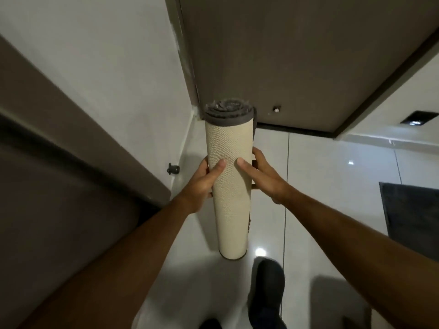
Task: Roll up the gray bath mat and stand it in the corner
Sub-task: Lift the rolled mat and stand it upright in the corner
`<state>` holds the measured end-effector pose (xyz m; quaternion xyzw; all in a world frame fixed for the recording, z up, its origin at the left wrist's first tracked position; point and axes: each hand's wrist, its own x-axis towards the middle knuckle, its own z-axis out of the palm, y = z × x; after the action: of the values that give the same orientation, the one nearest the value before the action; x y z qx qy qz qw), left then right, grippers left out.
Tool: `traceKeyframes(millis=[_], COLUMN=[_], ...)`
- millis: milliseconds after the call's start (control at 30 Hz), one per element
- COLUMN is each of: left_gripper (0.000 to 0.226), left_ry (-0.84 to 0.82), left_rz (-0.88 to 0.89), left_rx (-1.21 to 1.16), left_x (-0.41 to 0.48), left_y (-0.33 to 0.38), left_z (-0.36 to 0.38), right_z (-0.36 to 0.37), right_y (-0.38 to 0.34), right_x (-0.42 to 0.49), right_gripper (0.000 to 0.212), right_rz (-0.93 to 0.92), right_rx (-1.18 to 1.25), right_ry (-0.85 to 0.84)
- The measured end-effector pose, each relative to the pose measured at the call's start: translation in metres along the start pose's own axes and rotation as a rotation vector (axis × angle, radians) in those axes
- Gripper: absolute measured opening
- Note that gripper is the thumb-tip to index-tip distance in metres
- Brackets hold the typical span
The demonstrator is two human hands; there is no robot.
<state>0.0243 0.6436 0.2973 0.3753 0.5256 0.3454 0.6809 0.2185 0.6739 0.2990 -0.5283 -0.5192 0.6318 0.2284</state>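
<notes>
**Rolled mat held upright over the tiles near the corner**

Across the near and right of the scene spreads a glossy white tiled floor (332,186), with a brown door (285,55) filling the far side and a white wall (107,67) running along the left; the two meet at a corner just beyond the top of the roll. On the left a second brown door panel (59,162) angles in, with a small dark door stopper (173,169) low on the wall beside it. At the right edge lies a dark gray mat (413,210) flat on the floor.

In the middle, the gray bath mat (231,198) is rolled into a tight tube, cream backing outward, gray pile showing as a spiral at its far end. It is lifted clear of the floor, roughly upright. The left hand (202,184) wraps around its left side and the right hand (263,176) around its right, both clasped on the roll at mid-height. Below it, a dark shoe (266,293) stands on the tiles.
</notes>
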Motion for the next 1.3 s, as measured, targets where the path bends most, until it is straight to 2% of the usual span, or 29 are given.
traceKeyframes(millis=[67, 200, 300, 367, 433, 500, 567, 733, 900, 1100, 1200, 1267, 1300], left_gripper=[0.049, 0.080, 0.074, 0.057, 0.044, 0.044, 0.052, 0.058, 0.079, 0.076, 0.070, 0.069, 0.070], left_ry=[0.004, 0.107, 0.172, 0.183, 0.161, 0.208, 0.241, 0.337, 0.432, 0.485, 0.513, 0.572, 0.608], left_rz=[-0.049, -0.151, -0.073, 0.009, 0.058, 0.063, 0.097, 0.062, -0.069, -0.098, -0.136, -0.149, -0.149], left_rx=[0.005, -0.011, -0.049, -0.047, -0.051, -0.072, -0.093, -0.191, -0.293, -0.364, -0.323, -0.310, -0.307], left_x=[0.036, 0.099, 0.140, 0.168, 0.196, 0.226, 0.252, 0.327, 0.369, 0.410, 0.414, 0.411, 0.408], left_y=[0.033, 0.086, 0.106, 0.123, 0.135, 0.139, 0.135, 0.112, 0.088, 0.090, 0.089, 0.089, 0.092], left_z=[-0.008, -0.014, -0.022, -0.029, -0.039, -0.054, -0.071, -0.124, -0.169, -0.195, -0.194, -0.188, -0.184], right_z=[-0.019, -0.058, -0.080, -0.092, -0.095, -0.092, -0.089, -0.078, -0.053, -0.033, -0.035, -0.036, -0.038], right_y=[-0.023, -0.065, -0.091, -0.113, -0.132, -0.143, -0.146, -0.133, -0.121, -0.124, -0.125, -0.124, -0.125], right_x=[0.038, 0.098, 0.144, 0.179, 0.216, 0.254, 0.283, 0.382, 0.462, 0.517, 0.525, 0.523, 0.521], right_gripper=[0.090, 0.093, 0.100, 0.091, 0.071, 0.052, 0.047, 0.086, 0.086, 0.070, 0.050, 0.027, 0.024], right_rz=[-0.006, -0.023, -0.021, -0.011, 0.010, 0.028, 0.025, 0.076, 0.172, 0.234, 0.207, 0.141, 0.102], right_rx=[0.009, 0.015, 0.013, 0.007, -0.011, -0.008, 0.004, 0.046, 0.050, 0.105, 0.069, 0.067, 0.051], right_ry=[0.009, -0.008, -0.063, -0.116, -0.162, -0.166, -0.158, -0.179, -0.243, -0.188, -0.223, -0.222, -0.212])
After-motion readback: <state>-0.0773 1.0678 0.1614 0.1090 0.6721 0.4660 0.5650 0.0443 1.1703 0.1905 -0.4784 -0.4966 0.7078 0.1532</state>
